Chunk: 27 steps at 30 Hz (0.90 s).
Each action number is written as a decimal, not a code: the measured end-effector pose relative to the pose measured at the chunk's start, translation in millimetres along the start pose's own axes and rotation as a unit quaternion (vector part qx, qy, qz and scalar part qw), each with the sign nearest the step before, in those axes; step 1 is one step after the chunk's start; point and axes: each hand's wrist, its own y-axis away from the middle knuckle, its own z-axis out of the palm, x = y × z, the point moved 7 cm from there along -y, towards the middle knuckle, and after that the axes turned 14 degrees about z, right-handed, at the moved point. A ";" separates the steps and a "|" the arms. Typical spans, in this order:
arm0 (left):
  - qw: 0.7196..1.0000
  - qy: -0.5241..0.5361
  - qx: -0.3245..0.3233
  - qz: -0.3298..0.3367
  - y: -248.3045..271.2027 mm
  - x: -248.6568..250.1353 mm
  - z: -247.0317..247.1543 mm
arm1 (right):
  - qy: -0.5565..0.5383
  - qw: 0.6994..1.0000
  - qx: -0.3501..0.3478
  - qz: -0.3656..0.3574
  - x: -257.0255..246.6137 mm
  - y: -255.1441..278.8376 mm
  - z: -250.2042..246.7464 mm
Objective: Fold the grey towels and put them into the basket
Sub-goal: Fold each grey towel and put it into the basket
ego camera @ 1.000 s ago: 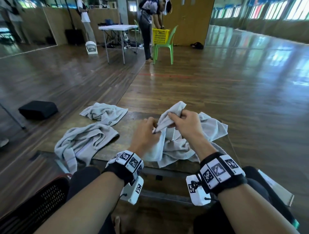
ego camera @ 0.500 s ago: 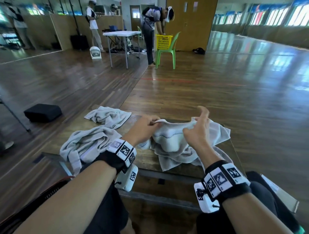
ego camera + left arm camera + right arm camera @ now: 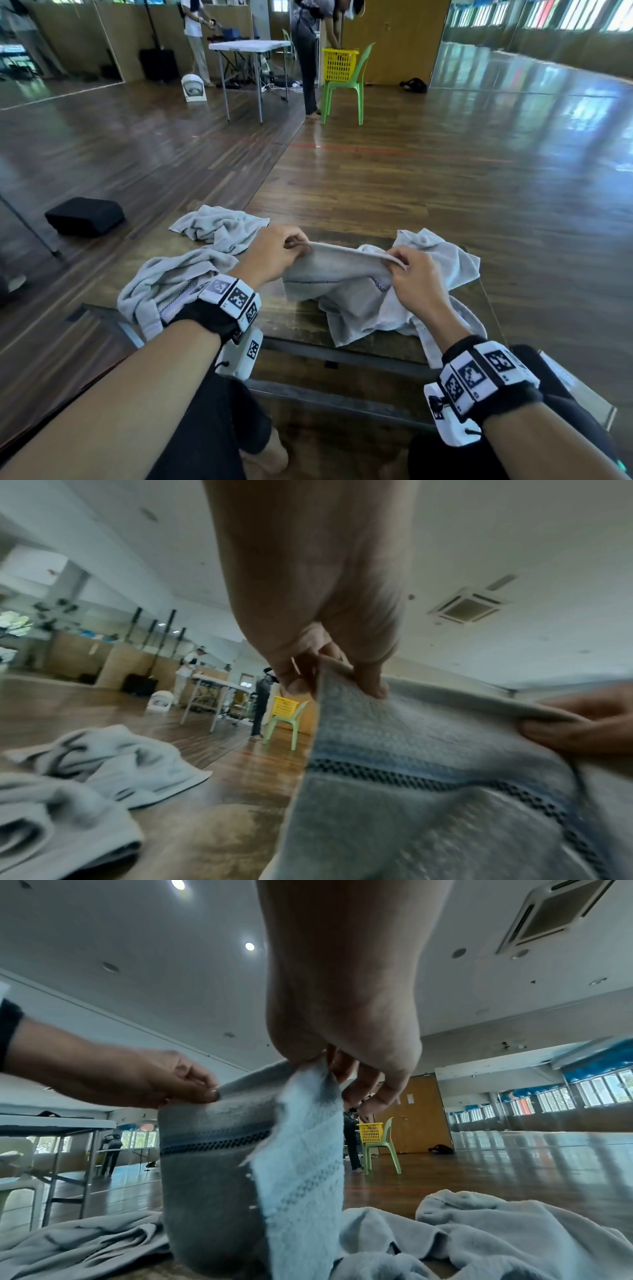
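Since the earlier frame the right hand [image 3: 416,279], then raised with fingers loose, now pinches the towel [image 3: 346,274] edge opposite the pinching left hand [image 3: 274,255], stretching it above the table [image 3: 294,318]; three grey towels lie there

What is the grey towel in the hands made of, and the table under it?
The grey towel looks like soft looped terry cloth, probably cotton: fuzzy nap, limp folds, a woven dark checked stripe. The table seems to be worn brown wood with a dull finish; grain streaks show.
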 end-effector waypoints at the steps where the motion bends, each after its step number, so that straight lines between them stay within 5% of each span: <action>1: 1.000 -0.002 0.010 -0.003 1.4 -5.6 -2.6 | 0.007 1.000 0.001 0.005 7.1 -6.2 0.1; 5: 0.999 -0.019 -0.009 -0.026 6.7 -28.0 7.6 | 0.066 0.997 -0.023 0.040 37.3 -19.6 6.3; 10: 0.972 -0.059 -0.211 -0.087 17.0 -64.3 60.8 | 0.141 0.982 -0.055 0.117 80.0 -19.3 17.7; 14: 0.966 -0.084 -0.211 -0.123 10.0 -82.5 76.4 | 0.144 0.975 -0.086 0.145 100.6 -31.1 30.4; 21: 0.978 -0.022 -0.166 -0.123 -23.6 -93.3 105.3 | 0.106 0.987 -0.093 0.072 86.8 -73.0 60.7; 27: 0.955 0.012 -0.214 -0.206 -23.5 -131.4 148.0 | 0.078 0.974 -0.203 0.064 78.5 -90.3 125.7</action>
